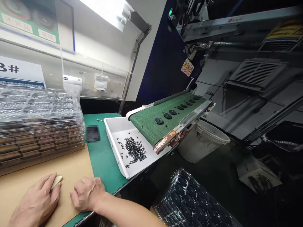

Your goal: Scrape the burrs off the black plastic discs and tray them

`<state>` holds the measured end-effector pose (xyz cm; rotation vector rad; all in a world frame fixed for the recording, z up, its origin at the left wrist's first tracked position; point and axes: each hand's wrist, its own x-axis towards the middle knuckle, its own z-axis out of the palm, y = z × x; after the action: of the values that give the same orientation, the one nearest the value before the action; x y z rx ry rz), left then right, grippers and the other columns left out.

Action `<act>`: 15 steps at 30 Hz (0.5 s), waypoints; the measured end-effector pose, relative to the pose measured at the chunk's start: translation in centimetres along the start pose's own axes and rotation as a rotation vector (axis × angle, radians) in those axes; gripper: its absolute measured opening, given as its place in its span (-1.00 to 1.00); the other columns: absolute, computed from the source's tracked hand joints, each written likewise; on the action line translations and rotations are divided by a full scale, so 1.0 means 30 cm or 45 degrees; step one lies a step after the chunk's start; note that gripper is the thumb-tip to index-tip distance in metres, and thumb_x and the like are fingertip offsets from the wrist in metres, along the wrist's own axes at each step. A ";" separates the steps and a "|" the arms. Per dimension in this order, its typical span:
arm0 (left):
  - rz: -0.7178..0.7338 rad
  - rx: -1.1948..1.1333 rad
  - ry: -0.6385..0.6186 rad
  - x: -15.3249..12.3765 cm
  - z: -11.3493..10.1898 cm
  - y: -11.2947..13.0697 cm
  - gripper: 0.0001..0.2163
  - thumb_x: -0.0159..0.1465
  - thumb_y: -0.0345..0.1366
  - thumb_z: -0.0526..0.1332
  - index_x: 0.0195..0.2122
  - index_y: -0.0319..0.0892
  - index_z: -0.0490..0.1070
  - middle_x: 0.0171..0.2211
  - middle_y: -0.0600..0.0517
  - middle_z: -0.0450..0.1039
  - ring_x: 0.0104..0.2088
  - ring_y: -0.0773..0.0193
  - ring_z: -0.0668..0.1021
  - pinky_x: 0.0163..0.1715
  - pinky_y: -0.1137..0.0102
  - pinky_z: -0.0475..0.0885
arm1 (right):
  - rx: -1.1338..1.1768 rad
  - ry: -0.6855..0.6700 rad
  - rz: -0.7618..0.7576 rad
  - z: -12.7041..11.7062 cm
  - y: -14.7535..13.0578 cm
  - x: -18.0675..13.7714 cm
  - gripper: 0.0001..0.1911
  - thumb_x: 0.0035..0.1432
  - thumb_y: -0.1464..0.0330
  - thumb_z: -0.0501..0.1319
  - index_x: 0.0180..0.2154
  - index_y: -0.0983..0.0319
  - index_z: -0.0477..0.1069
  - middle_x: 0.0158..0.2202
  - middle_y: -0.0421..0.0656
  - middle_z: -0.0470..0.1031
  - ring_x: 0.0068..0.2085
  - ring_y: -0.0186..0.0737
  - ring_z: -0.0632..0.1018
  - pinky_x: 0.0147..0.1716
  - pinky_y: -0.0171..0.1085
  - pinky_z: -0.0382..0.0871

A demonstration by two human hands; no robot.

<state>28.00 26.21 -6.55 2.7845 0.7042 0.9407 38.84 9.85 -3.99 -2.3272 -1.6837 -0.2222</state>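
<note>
My left hand (35, 200) rests on a tan cardboard sheet (73, 167), thumb and fingers closed on a small, pale, flat piece (56, 182). Only the rounded end of that piece sticks out, so its kind is unclear. To its right, my right hand (87, 193) is curled into a fist over the sheet's edge. Whatever its fingers may hold is hidden. Beyond both hands lies a white tray (115, 148) with a heap of small black pieces (135, 149).
A green conveyor belt (146, 119) carries several black discs (159, 120) above the tray. Stacked clear plastic trays (40, 116) stand at the left on the green mat (104, 167). Below right are more packed trays (189, 201) and a pale bin (196, 145).
</note>
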 end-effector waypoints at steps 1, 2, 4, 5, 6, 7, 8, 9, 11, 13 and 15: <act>-0.001 0.007 0.018 0.001 -0.005 0.006 -0.61 0.28 -0.11 -0.06 -0.12 -0.10 0.51 -0.14 -0.21 0.65 -0.03 -0.21 0.61 0.15 0.00 0.46 | 0.000 0.011 0.002 0.000 0.000 0.000 -0.74 0.16 0.13 0.26 -0.31 0.18 0.51 -0.32 -0.14 0.65 -0.35 -0.08 0.67 -0.52 -0.24 0.55; -0.006 0.007 0.037 0.002 -0.010 0.013 -0.61 0.29 -0.11 -0.07 -0.13 -0.11 0.51 -0.13 -0.24 0.64 -0.04 -0.22 0.61 0.15 0.01 0.46 | -0.002 0.023 0.002 -0.001 0.000 -0.001 -0.74 0.16 0.12 0.26 -0.32 0.18 0.52 -0.33 -0.14 0.65 -0.36 -0.08 0.67 -0.53 -0.24 0.54; -0.029 -0.017 0.057 0.006 -0.022 0.029 -0.59 0.27 -0.10 -0.07 -0.16 -0.13 0.53 -0.13 -0.27 0.64 -0.04 -0.25 0.61 0.15 -0.01 0.46 | -0.004 0.042 0.001 -0.003 0.000 -0.003 -0.74 0.16 0.12 0.26 -0.32 0.18 0.53 -0.33 -0.14 0.64 -0.37 -0.08 0.67 -0.55 -0.24 0.54; -0.043 -0.038 0.061 0.008 -0.029 0.037 -0.58 0.26 -0.09 -0.06 -0.18 -0.14 0.55 -0.14 -0.29 0.64 -0.04 -0.27 0.61 0.14 -0.02 0.46 | -0.007 0.048 -0.001 -0.004 0.000 -0.004 -0.74 0.16 0.12 0.26 -0.31 0.18 0.53 -0.33 -0.14 0.65 -0.37 -0.09 0.67 -0.55 -0.24 0.54; -0.057 -0.062 0.066 0.010 -0.037 0.043 -0.59 0.23 -0.10 -0.05 -0.21 -0.14 0.56 -0.16 -0.29 0.64 -0.05 -0.29 0.61 0.14 -0.04 0.46 | -0.010 0.051 -0.002 -0.005 0.000 -0.004 -0.74 0.16 0.12 0.26 -0.31 0.18 0.54 -0.33 -0.14 0.65 -0.37 -0.09 0.67 -0.55 -0.24 0.54; -0.064 -0.088 0.067 0.011 -0.044 0.047 -0.60 0.21 -0.10 -0.03 -0.23 -0.12 0.58 -0.18 -0.28 0.65 -0.05 -0.31 0.62 0.13 -0.05 0.47 | -0.012 0.055 -0.002 -0.006 -0.001 -0.005 -0.74 0.15 0.12 0.27 -0.31 0.18 0.54 -0.33 -0.14 0.65 -0.37 -0.09 0.67 -0.54 -0.24 0.54; -0.061 -0.109 0.059 0.012 -0.051 0.048 -0.62 0.18 -0.10 -0.01 -0.26 -0.07 0.59 -0.20 -0.24 0.65 -0.05 -0.32 0.62 0.13 -0.06 0.47 | -0.014 0.062 -0.001 -0.009 -0.003 -0.005 -0.74 0.15 0.12 0.27 -0.31 0.18 0.54 -0.33 -0.14 0.65 -0.37 -0.10 0.67 -0.54 -0.25 0.54; -0.053 -0.124 0.050 0.012 -0.055 0.046 -0.64 0.15 -0.11 0.02 -0.27 -0.02 0.60 -0.22 -0.18 0.66 -0.05 -0.31 0.62 0.12 -0.06 0.47 | -0.016 0.069 0.000 -0.015 -0.006 -0.004 -0.74 0.14 0.13 0.28 -0.30 0.19 0.55 -0.33 -0.14 0.65 -0.36 -0.10 0.67 -0.54 -0.25 0.54; -0.027 -0.132 0.031 0.010 -0.052 0.034 -0.69 0.13 -0.12 0.04 -0.30 0.09 0.59 -0.25 -0.04 0.67 -0.06 -0.27 0.63 0.12 -0.06 0.48 | -0.028 0.055 0.003 -0.047 -0.017 -0.004 -0.72 0.15 0.12 0.28 -0.31 0.20 0.55 -0.33 -0.12 0.66 -0.36 -0.11 0.67 -0.55 -0.27 0.52; -0.018 -0.103 0.039 0.007 -0.035 0.014 -0.70 0.15 -0.13 0.03 -0.34 0.14 0.59 -0.27 0.04 0.67 -0.07 -0.22 0.64 0.11 -0.03 0.50 | -0.020 -0.007 -0.054 -0.118 -0.028 -0.010 -0.70 0.17 0.09 0.26 -0.38 0.17 0.55 -0.37 -0.16 0.65 -0.43 -0.16 0.64 -0.64 -0.31 0.45; -0.017 -0.035 0.039 0.005 -0.009 -0.009 -0.68 0.18 -0.14 0.00 -0.36 0.15 0.59 -0.28 0.05 0.68 -0.09 -0.19 0.66 0.09 -0.01 0.52 | -0.002 -0.048 -0.162 -0.233 -0.026 -0.027 -0.67 0.14 0.03 0.28 -0.52 0.07 0.51 -0.47 -0.30 0.61 -0.57 -0.24 0.55 -0.75 -0.35 0.29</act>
<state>27.84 26.52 -6.31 2.7439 0.7081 0.9850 38.06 7.27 2.56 -2.2404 -1.8526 -0.2056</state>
